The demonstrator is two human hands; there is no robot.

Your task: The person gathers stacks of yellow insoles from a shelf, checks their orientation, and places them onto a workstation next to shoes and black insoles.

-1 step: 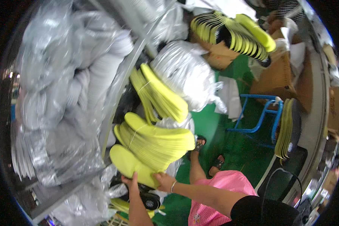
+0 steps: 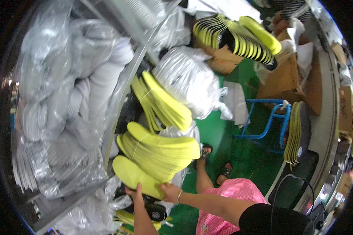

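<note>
A yellow-green shoe insole [image 2: 130, 173], perhaps the top of a thin stack, lies tilted between my two hands. My left hand [image 2: 136, 194] is closed on its lower edge, thumb up on the yellow face. At the right end my right hand [image 2: 170, 192] grips it, fingers wrapped partly out of sight. Just beyond lies a thick, fanned bundle of yellow insoles [image 2: 164, 152], tied with a thin band. Farther off is another tied bundle [image 2: 166, 103]. Below my hands, black insoles [image 2: 157, 211] and more yellow ones [image 2: 125, 216] show in part.
Clear bags of grey-white insoles [image 2: 102, 94] fill the metal rack [image 2: 123, 103] at left. A stuffed plastic bag [image 2: 190, 82] stands beyond the bundles. At right are a blue metal frame [image 2: 259, 136], an insole stack [image 2: 296, 135] and a cardboard box [image 2: 282, 80]. Another person's hand [image 2: 280, 27] shows far right.
The whole view has shifted slightly, so the rack and bundles sit a little lower and farther left. Both hands keep their hold on the insole.
</note>
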